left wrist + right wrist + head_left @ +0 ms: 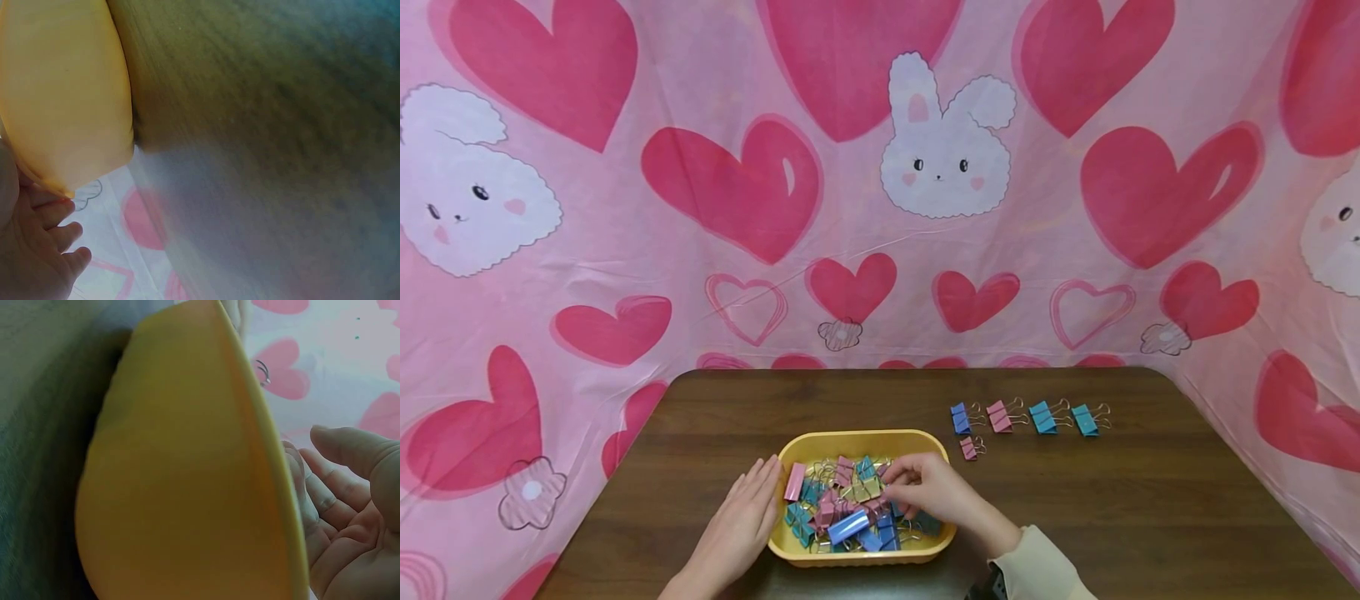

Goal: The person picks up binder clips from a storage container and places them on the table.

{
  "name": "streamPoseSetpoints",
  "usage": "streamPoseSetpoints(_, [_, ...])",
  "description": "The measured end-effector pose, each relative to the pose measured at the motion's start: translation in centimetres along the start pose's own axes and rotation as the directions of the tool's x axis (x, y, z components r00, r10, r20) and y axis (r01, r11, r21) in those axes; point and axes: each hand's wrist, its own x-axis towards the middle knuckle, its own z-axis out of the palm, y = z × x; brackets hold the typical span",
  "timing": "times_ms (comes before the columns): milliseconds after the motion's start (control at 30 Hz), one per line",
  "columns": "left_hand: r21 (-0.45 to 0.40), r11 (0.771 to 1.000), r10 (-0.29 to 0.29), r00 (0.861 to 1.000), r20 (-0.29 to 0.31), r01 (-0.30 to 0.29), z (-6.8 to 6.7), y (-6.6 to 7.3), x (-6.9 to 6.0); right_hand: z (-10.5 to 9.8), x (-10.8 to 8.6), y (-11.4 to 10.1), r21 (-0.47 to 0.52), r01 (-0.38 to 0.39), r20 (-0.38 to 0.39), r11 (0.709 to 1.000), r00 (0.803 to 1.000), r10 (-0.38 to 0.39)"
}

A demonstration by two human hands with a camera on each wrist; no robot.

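Note:
A yellow plastic tray [857, 561] holds a jumble of pink, teal, blue and gold binder clips; a blue clip [848, 527] lies on top near the front. My left hand [737, 517] rests against the tray's left side with its fingers straight. In the left wrist view, that hand's fingers [62, 237] touch the tray's rim. Over the right part of the tray is my right hand [936, 492], its fingers bent down among the clips. The right wrist view shows its thumb [350, 447] apart from the fingers, whose tips are partly hidden behind the tray wall [181, 456].
On the brown wooden table [1120, 517], right of the tray, a row holds a blue clip [961, 419], a pink clip [999, 417] and two teal clips [1042, 418]. A smaller pink clip [968, 450] lies below the blue one. A heart-and-rabbit cloth [850, 225] hangs behind.

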Motion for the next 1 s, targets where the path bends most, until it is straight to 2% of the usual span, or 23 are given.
streamPoseSetpoints(300, [-0.001, 1.0, -0.008, 1.0, 0.006, 0.008, 0.0, 0.0, 0.1, 1.6, 0.1, 0.1, -0.08, -0.001, 0.01, 0.997, 1.0, 0.001])
streamPoseSetpoints(633, [0.004, 1.0, -0.023, 0.999, 0.036, 0.023, 0.0, -0.1, 0.3, 2.2, 0.3, 0.4, -0.174, -0.006, 0.0, 0.985, 1.0, 0.006])
streamPoseSetpoints(1000, [-0.001, 1.0, -0.018, 0.999, 0.03, 0.018, -0.1, -0.1, 0.2, 3.0, 0.2, 0.4, -0.19, -0.029, 0.035, 0.981, 0.999, 0.036])
